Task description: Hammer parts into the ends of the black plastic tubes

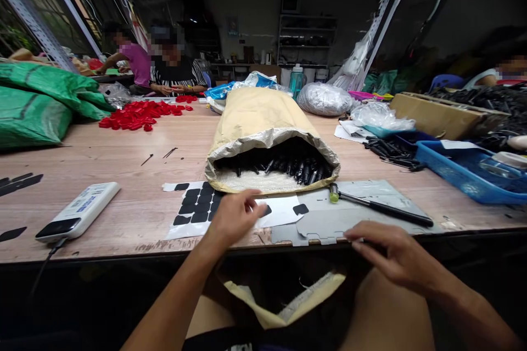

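Note:
My left hand [236, 216] is over the white sticker sheet [187, 230], its thumb and index finger curved close together near a black sticker [267, 210]; whether something is between them is too small to tell. My right hand [381, 249] hangs at the table's front edge, fingers bent, by the grey mat [317, 227]; its fingertips are close together and anything in them cannot be made out. Beyond both hands lies a tan sack [267, 109], its mouth facing me, with black parts [307, 169] inside. A second open sack [288, 310] is below, at my lap.
A black-handled hammer [382, 208] rests on the mat. To the right are a blue basket [469, 175] and black pieces [391, 153]. At left lie a white power bank [80, 214], red parts [135, 115] and green sacks [33, 104]. People sit at the far side.

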Motion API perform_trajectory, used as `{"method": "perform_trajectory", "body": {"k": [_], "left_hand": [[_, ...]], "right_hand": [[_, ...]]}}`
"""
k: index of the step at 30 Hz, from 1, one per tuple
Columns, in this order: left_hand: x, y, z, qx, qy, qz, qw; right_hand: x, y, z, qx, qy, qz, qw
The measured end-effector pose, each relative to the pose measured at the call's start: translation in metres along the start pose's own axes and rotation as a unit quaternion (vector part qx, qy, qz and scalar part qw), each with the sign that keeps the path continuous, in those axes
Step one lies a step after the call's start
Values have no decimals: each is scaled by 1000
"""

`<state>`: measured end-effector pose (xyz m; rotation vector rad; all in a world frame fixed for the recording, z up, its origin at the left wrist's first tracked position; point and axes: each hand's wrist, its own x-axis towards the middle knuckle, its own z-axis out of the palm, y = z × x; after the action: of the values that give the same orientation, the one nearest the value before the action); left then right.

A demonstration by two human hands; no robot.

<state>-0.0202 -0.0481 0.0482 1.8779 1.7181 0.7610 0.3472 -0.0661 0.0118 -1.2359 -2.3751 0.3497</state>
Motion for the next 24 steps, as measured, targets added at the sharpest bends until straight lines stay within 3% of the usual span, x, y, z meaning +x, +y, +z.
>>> {"method": "perform_trajectory", "body": {"k": [2, 4, 6, 8, 12, 15, 18, 20, 24], "left_hand": [[46, -9, -2, 63, 111, -76, 989], [85, -20, 0, 132, 164, -148, 966], [112, -30, 3, 158, 179, -191, 952], [128, -37, 7, 166, 176, -220, 945], [141, -46, 7, 183, 157, -251, 937], [142, -47, -3, 195, 141, -251, 938], [125, -46, -14, 202, 123, -230, 944], [103, -45, -16, 212, 133, -158, 955], [50, -37, 2, 144, 144, 79, 976]], "right_hand": [[14, 27, -6, -40, 123, 27, 991], [27, 56, -7, -131, 199, 74, 968], [37, 80, -2, -207, 222, 115, 946], [41, 95, 7, -225, 210, 142, 941], [42, 99, 23, -220, 204, 121, 946], [41, 95, 25, -226, 211, 79, 948], [41, 94, 23, -223, 192, 55, 954], [41, 95, 23, -223, 180, 57, 957], [43, 95, 22, -228, 158, 67, 959]]}}
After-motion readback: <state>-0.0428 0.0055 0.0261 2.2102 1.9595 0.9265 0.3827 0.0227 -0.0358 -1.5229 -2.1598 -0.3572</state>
